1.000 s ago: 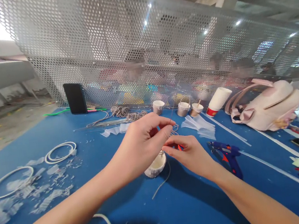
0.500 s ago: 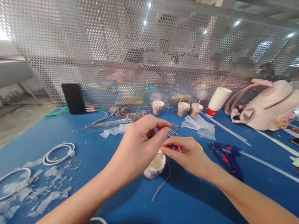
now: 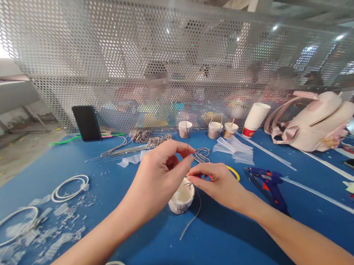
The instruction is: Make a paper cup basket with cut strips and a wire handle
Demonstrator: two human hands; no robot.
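Just above a small white cup (image 3: 181,200) with a wrinkled outside, my right hand (image 3: 222,183) has thumb and forefinger pinched together on a thin grey cord (image 3: 195,216). The cord's loose end curves down onto the blue table beside the cup. My left hand (image 3: 165,167) is raised higher over the cup's far side, its thumb and forefinger curled to a pinch; what lies between the tips is too small to make out. Behind my right hand a yellow curved thing (image 3: 234,173) and a bit of red show, mostly hidden.
Right of my hands lies a blue glue gun (image 3: 267,181). Farther back are a coil of grey cord (image 3: 201,155), white strips (image 3: 235,150), several small cups (image 3: 185,129) and a pink backpack (image 3: 319,123). White rings (image 3: 70,188) and scraps lie left. A perforated metal screen (image 3: 87,53) rises behind.
The view has shifted slightly. My left thumb and forefinger have moved a little left and lower. My right hand stays pinched over the cup's edge, and the yellow thing behind it shows more.
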